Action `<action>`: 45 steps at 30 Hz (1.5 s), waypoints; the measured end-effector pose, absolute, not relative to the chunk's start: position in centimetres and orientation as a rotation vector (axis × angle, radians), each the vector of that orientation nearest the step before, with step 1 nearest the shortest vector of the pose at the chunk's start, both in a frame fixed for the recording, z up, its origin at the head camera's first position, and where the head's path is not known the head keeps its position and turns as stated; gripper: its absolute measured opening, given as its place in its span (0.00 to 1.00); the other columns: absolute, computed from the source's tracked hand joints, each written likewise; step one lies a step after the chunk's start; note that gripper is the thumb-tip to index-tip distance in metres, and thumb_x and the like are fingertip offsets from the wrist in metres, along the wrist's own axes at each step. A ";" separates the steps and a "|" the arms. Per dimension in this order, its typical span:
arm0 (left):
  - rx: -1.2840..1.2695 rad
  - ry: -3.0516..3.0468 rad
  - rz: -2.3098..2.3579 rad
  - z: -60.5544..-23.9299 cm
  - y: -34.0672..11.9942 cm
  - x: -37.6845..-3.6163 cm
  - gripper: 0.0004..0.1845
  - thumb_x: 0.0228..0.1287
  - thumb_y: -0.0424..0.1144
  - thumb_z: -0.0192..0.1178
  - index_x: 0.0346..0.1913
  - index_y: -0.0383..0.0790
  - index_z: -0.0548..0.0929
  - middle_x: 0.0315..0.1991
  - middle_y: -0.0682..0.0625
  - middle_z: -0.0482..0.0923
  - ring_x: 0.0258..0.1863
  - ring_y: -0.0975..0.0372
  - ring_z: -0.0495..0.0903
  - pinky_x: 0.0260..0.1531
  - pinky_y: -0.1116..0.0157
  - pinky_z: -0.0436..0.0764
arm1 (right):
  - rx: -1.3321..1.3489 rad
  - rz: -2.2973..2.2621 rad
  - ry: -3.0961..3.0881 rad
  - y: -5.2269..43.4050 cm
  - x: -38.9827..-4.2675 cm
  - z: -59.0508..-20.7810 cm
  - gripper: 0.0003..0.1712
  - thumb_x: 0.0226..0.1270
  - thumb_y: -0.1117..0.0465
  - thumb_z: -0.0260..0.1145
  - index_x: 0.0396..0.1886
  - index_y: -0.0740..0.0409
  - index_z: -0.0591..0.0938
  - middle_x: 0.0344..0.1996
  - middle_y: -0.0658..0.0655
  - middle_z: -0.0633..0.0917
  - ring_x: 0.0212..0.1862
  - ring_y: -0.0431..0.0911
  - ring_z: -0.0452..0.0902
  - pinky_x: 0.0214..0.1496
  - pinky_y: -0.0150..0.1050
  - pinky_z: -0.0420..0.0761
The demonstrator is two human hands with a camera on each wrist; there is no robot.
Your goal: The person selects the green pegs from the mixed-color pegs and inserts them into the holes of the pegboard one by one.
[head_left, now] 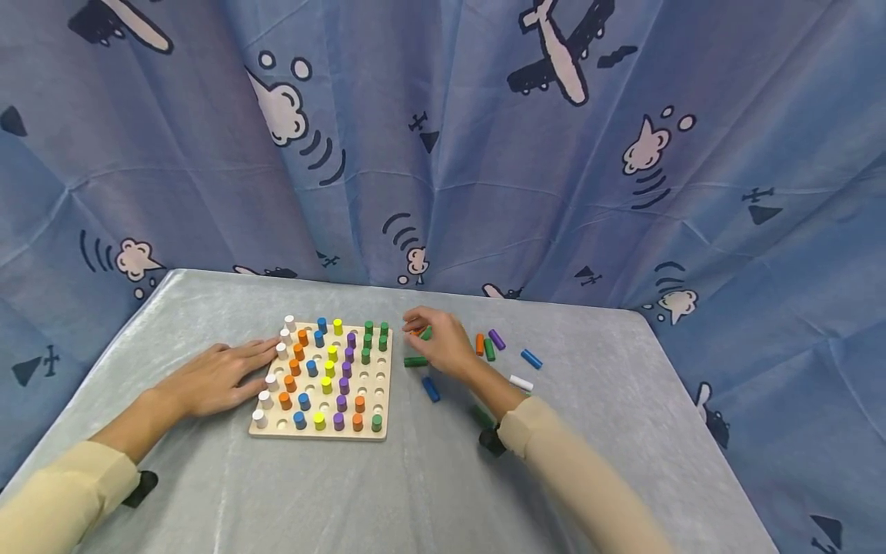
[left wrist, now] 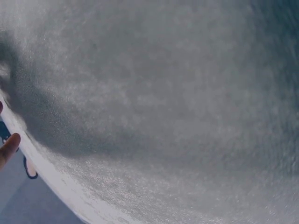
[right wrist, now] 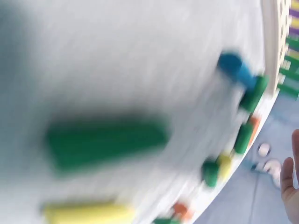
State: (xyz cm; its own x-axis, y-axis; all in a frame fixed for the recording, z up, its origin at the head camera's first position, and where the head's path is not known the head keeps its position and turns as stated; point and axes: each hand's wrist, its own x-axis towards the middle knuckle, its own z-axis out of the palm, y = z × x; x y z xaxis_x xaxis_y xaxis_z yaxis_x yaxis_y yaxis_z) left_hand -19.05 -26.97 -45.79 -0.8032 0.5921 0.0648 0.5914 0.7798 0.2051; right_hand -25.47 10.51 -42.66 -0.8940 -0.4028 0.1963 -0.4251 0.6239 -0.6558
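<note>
A square wooden peg board (head_left: 382,400) lies on the grey tablecloth, with white, orange, blue, yellow, purple and green pegs standing in its holes. My left hand (head_left: 238,369) rests flat on the cloth, its fingertips at the board's left edge by the white pegs (head_left: 265,398). To the right of the board my right hand (head_left: 432,338) curls down over loose pegs, its fingertips pinching an orange peg (head_left: 414,332) beside a green peg (head_left: 426,334). The right wrist view is motion-blurred and shows loose pegs on the cloth, among them a green peg (right wrist: 107,142).
Loose pegs lie right of the board: green (head_left: 415,361), blue (head_left: 431,388), orange (head_left: 479,344), purple (head_left: 496,339), blue (head_left: 531,358), white (head_left: 521,382). A blue aeroplane-print curtain (head_left: 443,154) hangs behind the table. The table's right edge (head_left: 692,400) is close.
</note>
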 end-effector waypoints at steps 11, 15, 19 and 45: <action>0.996 2.969 0.329 -45.9 -27.1 -19.1 0.31 0.74 0.49 0.54 0.71 0.32 0.70 0.73 0.40 0.64 0.67 0.44 0.70 0.55 0.39 0.72 | 0.506 0.983 -2.889 18.4 -26.6 -41.8 0.15 0.64 0.67 0.71 0.50 0.60 0.83 0.40 0.54 0.90 0.46 0.49 0.84 0.45 0.47 0.81; 1.004 2.968 0.335 -45.9 -27.0 -19.1 0.31 0.74 0.49 0.54 0.71 0.32 0.70 0.73 0.40 0.64 0.67 0.44 0.70 0.55 0.39 0.72 | 0.440 0.962 -2.913 20.2 -26.7 -41.7 0.16 0.64 0.67 0.71 0.51 0.62 0.82 0.40 0.56 0.90 0.44 0.50 0.84 0.46 0.48 0.81; 0.997 2.965 0.336 -46.0 -27.1 -19.0 0.31 0.74 0.49 0.54 0.71 0.33 0.70 0.73 0.40 0.64 0.67 0.44 0.70 0.55 0.39 0.72 | 0.362 0.944 -2.938 21.6 -26.9 -41.9 0.17 0.64 0.66 0.71 0.52 0.64 0.82 0.41 0.58 0.89 0.43 0.51 0.84 0.48 0.50 0.81; 0.974 2.953 0.324 -46.0 -27.0 -19.2 0.31 0.74 0.50 0.54 0.72 0.33 0.69 0.73 0.39 0.63 0.67 0.44 0.70 0.55 0.39 0.72 | 0.227 0.815 -3.062 22.7 -27.7 -44.6 0.17 0.64 0.62 0.72 0.51 0.63 0.83 0.41 0.58 0.89 0.45 0.52 0.85 0.49 0.52 0.81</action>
State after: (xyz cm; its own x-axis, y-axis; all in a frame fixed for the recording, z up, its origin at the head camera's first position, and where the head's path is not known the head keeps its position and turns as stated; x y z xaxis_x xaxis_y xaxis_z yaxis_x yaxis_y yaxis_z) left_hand -19.20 -27.04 -46.02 -0.8057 0.5903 0.0501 0.5871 0.7843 0.2005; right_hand -27.68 22.69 -44.63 -0.9892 -0.1468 0.0032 -0.1290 0.8582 -0.4969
